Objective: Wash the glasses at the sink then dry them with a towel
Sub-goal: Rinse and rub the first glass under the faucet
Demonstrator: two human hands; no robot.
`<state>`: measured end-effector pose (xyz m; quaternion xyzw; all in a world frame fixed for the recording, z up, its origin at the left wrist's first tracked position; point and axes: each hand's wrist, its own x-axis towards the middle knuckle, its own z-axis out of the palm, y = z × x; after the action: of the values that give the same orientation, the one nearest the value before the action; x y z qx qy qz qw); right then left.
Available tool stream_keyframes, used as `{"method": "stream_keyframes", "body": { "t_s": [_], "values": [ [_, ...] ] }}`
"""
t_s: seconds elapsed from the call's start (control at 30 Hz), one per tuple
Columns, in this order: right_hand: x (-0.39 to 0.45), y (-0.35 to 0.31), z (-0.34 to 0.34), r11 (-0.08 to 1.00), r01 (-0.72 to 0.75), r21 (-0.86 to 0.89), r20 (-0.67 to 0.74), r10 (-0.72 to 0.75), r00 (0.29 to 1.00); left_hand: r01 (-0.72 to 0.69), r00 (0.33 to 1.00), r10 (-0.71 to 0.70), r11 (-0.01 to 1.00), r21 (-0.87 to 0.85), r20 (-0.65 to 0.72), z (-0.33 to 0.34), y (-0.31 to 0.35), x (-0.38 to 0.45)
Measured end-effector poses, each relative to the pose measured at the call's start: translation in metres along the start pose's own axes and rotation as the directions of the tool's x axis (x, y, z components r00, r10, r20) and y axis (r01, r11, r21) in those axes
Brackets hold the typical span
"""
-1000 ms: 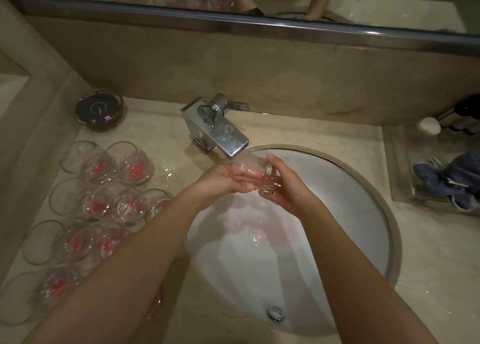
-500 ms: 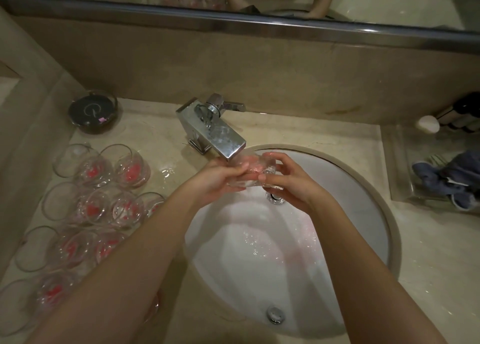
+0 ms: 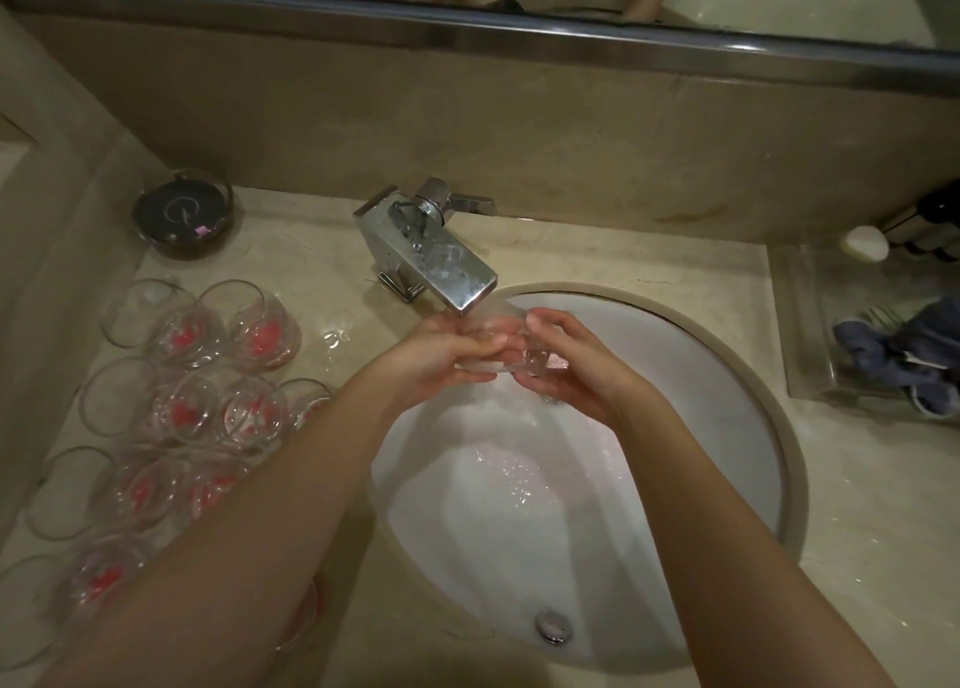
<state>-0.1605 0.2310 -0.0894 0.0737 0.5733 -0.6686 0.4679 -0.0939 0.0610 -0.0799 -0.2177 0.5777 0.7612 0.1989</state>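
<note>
Left hand [image 3: 441,357] and right hand [image 3: 566,360] both curled around one clear glass [image 3: 493,347], fingers wrapped on opposite sides, held right under the chrome faucet [image 3: 431,256] spout, over the white sink [image 3: 727,375]. Glass looks wet, see-through, partly hidden by fingers. Cluster of clear glasses with red marks [image 3: 197,386] on the surface [image 3: 857,505] at left. Blue towel [image 3: 904,355] in a clear tray at right.

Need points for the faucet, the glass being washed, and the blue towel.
faucet [image 3: 457,277]: head view, on the flat top of the chrome spout.
glass being washed [image 3: 491,362]: head view, on its clear wall between the two hands.
blue towel [image 3: 919,355]: head view, on the bunched cloth in the clear tray at right.
</note>
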Motion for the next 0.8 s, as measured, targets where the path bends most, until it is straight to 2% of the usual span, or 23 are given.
{"method": "stream_keyframes", "body": {
  "t_s": [0.1,0.17,0.27,0.33,0.43,0.53,0.6,0.73,0.8],
  "values": [
    [-0.001,-0.009,0.004,0.979,-0.121,-0.166,-0.026,0.118,0.993,0.017,1.000,-0.017,1.000,0.017,0.009,-0.002,-0.006,0.001],
    [0.001,-0.008,0.003,0.968,-0.093,-0.235,-0.009,0.093,0.996,0.037,0.999,-0.036,0.997,-0.065,0.007,-0.003,-0.010,0.002],
    [0.003,0.001,-0.004,0.985,-0.019,-0.169,-0.002,0.019,1.000,0.062,0.998,-0.066,0.979,-0.195,-0.012,-0.006,-0.017,0.003],
    [0.005,0.005,-0.008,0.990,0.016,-0.139,0.009,-0.014,1.000,0.060,0.998,-0.064,0.977,-0.206,-0.012,-0.007,-0.020,0.004],
    [0.002,0.002,-0.004,0.988,-0.066,-0.141,-0.010,0.065,0.998,0.056,0.998,-0.058,0.983,-0.176,-0.004,-0.008,-0.022,0.003],
    [0.003,-0.003,-0.002,0.954,-0.151,-0.261,-0.066,0.138,0.988,0.062,0.998,-0.066,0.983,-0.173,-0.018,-0.007,-0.021,0.002],
    [0.006,-0.001,-0.003,0.955,-0.113,-0.273,-0.043,0.105,0.994,0.065,0.997,-0.072,0.982,-0.176,-0.032,-0.006,-0.018,-0.001],
    [0.008,0.007,-0.011,0.985,0.021,-0.173,0.037,-0.014,0.999,0.063,0.996,-0.076,0.967,-0.246,-0.044,-0.004,-0.012,-0.003],
    [0.007,0.007,-0.009,0.987,0.022,-0.156,0.041,-0.016,0.999,0.069,0.995,-0.083,0.973,-0.222,-0.053,-0.004,-0.011,-0.003]
  ]
}}
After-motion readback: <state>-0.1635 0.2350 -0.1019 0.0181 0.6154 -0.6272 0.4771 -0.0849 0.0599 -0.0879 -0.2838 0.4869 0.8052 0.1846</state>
